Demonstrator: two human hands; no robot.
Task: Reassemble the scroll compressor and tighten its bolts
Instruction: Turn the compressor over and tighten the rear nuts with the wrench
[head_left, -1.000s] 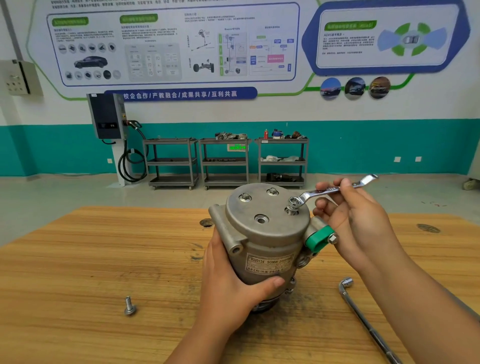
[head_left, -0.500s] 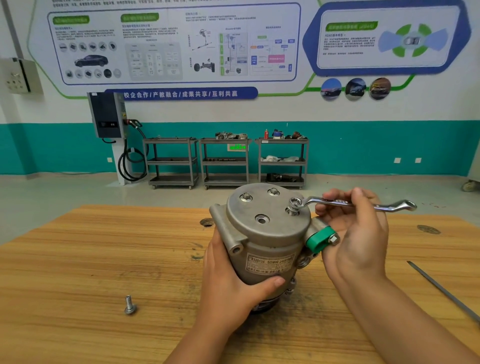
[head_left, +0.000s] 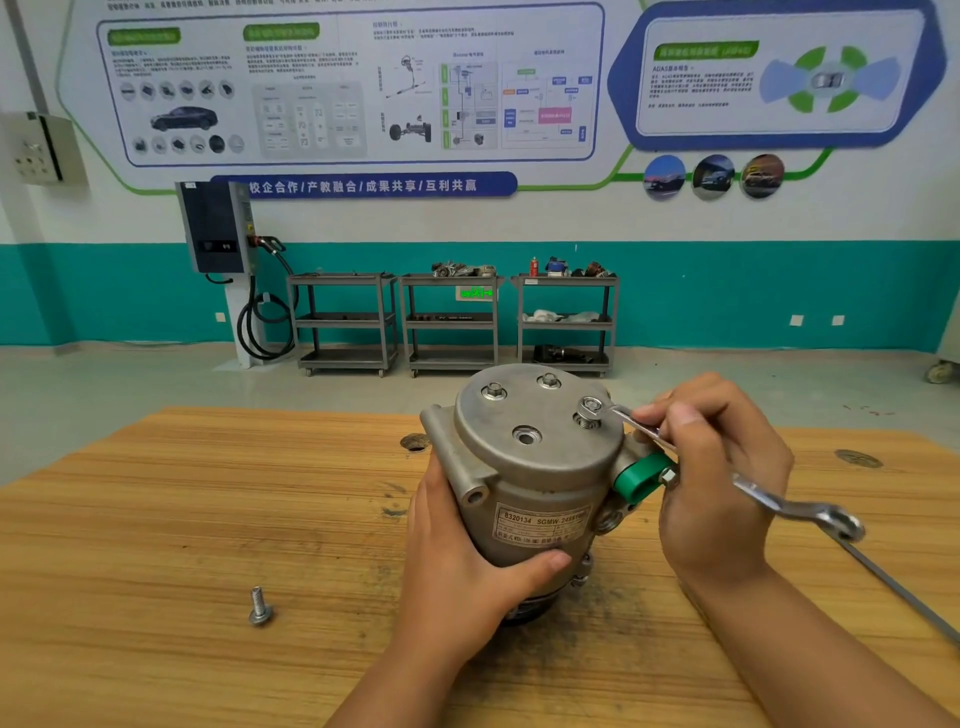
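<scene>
A loose bolt stands head-down on the wooden desk, left of the middle and toward the near edge. At the desk's middle the left hand steadies the upright scroll compressor, its grip wrapped round the housing with the thumb under the label. On the cover, two seated bolts sit at the far side and an empty hole faces the camera (very likely the loose bolt's place). The raised bolt at the cover's right carries the ring end of a wrench, which the right hand pinches by the shaft. Tightening appears under way: threads show beneath that bolt, so more swings seem needed, then the spare fitted. A long bar tool lies toward the right edge.
</scene>
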